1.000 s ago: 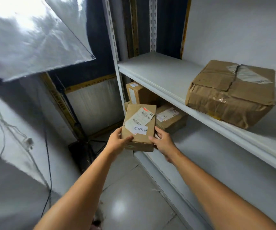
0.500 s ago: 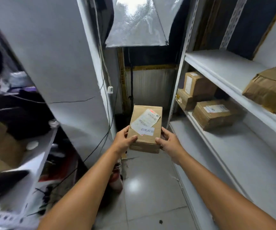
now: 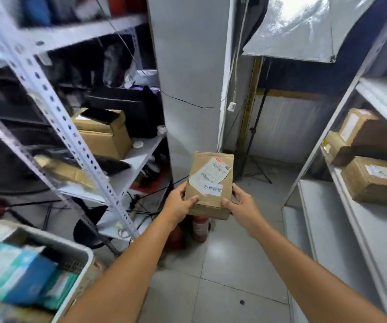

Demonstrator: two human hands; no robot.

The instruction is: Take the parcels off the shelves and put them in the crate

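Brown cardboard parcel (image 3: 208,185) (two white labels on its top face) is held in mid-air above the tiled floor (image 3: 222,264), the left hand (image 3: 179,203) and right hand (image 3: 242,206) clasping opposite sides. The grey crate (image 3: 80,259) sits at lower left, well apart.

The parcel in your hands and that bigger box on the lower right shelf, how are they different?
The held parcel is slimmer and is gripped by the left hand and right hand; the shelf box looks bulkier and rests on the shelf. The held parcel's labels overlap crookedly; the shelf box's label lies flat. Both are brown cardboard.
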